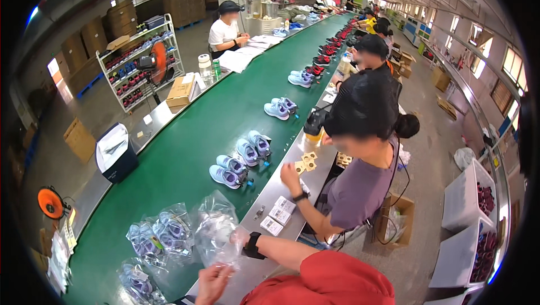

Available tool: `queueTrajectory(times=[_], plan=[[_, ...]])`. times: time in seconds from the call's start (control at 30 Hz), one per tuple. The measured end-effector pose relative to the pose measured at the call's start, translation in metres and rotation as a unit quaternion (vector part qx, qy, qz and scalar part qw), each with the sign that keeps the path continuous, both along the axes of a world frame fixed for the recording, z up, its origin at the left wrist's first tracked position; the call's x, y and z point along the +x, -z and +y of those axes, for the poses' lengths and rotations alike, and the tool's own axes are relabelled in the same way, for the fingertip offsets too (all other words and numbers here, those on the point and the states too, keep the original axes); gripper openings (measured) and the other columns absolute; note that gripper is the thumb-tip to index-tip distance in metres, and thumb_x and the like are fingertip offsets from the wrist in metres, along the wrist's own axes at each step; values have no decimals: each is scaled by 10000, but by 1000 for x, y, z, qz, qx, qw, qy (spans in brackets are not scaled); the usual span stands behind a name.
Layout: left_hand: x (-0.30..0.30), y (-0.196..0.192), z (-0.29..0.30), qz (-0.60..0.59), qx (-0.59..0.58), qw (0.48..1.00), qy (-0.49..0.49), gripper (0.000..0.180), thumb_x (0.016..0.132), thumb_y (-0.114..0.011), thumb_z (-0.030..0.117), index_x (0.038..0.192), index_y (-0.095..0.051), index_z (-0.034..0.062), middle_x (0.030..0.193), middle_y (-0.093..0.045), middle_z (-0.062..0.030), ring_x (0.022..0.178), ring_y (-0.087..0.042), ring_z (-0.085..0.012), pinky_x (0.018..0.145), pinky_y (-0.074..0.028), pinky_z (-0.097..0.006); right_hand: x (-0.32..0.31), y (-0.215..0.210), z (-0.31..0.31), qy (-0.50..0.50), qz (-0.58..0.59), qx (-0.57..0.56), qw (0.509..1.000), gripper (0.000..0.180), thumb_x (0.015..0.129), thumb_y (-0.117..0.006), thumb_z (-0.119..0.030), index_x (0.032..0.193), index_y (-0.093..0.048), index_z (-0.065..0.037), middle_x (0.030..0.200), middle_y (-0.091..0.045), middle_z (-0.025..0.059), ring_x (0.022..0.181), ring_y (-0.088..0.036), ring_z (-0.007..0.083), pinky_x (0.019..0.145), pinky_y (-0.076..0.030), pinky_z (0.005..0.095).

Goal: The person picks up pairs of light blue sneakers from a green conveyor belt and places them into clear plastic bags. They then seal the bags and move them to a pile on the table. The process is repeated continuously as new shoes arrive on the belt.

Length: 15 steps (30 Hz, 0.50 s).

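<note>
A clear plastic bag (216,223) lies crumpled over the green belt's near edge; glare blurs whatever may be inside it. My right hand (238,238), a black band on its wrist, is closed on the bag's near right side, its fingers partly veiled by the film. Lower down, my left hand (212,283) has its fingers pinched together at the bag's near end. Left of the bag, pale blue shoes in clear bags (171,227) lie on the belt, with another bagged pair (136,283) closer to me.
The green conveyor belt (208,125) carries loose pale blue shoes (226,171) and, farther off, red-black shoes (323,59). Beside me at right, a co-worker (360,175) reaches over the metal ledge near small white boxes (279,212). A dark blue bin (116,156) stands across the belt.
</note>
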<state>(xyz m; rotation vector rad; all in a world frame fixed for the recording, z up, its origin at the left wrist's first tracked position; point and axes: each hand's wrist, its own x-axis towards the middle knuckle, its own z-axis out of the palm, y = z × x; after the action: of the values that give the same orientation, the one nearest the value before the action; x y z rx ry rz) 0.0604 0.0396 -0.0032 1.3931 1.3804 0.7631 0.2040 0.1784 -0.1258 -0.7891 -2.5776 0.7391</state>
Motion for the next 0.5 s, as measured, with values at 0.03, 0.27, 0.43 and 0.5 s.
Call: queueTrajectory(times=[0.03,0.27,0.43,0.5], plan=[[-9,4,3,-25,-35,997,-61,115,848,-581,73,804,-645,-11,677,-570,3,585,-459,-39,487,-352,-215,-7,1,0,-13,-4,2,1000,170,734,-568,-213,781,-653,-73,765,-641,155,642,-607,304,593,-487,407],[-57,21,73,94,222,915,-324,161,883,-559,110,814,-588,-32,692,-517,3,643,-448,-75,561,-355,-227,-41,-73,-19,-175,-23,-190,966,245,751,-575,-247,873,-663,-54,788,-661,130,664,-625,259,618,-500,361],[-64,2,92,21,139,928,-344,138,867,-589,115,846,-599,-21,714,-517,20,655,-447,-50,575,-353,-212,4,-91,59,-10,253,-486,837,239,866,-595,-253,998,-649,-61,868,-662,50,789,-608,119,730,-492,264],[-55,5,91,-3,71,948,-309,134,858,-602,115,846,-600,-18,715,-517,26,654,-446,-42,573,-349,-204,33,-83,111,138,83,-202,966,327,809,-614,-364,969,-658,-82,934,-653,124,877,-626,237,771,-491,353]])
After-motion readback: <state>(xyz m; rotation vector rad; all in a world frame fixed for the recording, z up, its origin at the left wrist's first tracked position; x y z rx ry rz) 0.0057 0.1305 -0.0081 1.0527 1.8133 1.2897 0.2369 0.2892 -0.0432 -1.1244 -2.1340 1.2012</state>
